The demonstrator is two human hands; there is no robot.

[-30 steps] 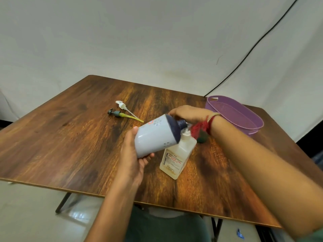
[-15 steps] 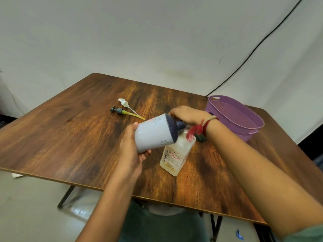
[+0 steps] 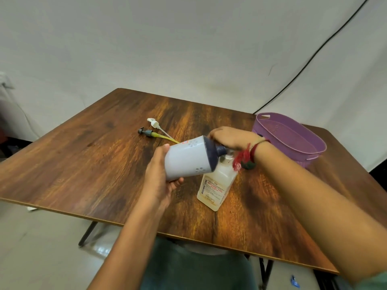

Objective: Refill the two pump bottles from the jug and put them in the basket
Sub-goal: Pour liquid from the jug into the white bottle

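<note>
Purple basket (image 3: 303,158) beyond right fingers (image 3: 214,135) holds no bottle; left hand (image 3: 159,176) clamps tilted white container (image 3: 186,160), right hand (image 3: 232,137) curls round clear bottle (image 3: 215,187) neck, pump heads (image 3: 152,123) off: first fill likely underway.

A left hand (image 3: 159,176) grips the base of a white bottle (image 3: 186,159) with a dark blue shoulder, tipped on its side so that its neck points right, onto the mouth of a clear bottle (image 3: 215,185) standing on the wooden table (image 3: 83,164). The right hand (image 3: 232,138), a red thread band (image 3: 245,155) at its wrist, curls round the clear bottle's top. A purple basket (image 3: 301,159) sits at the far right. Far left of the hands lie a white pump head (image 3: 154,123) and a dark pump head (image 3: 146,132), side by side. A black cable (image 3: 314,53) runs down the wall.
</note>
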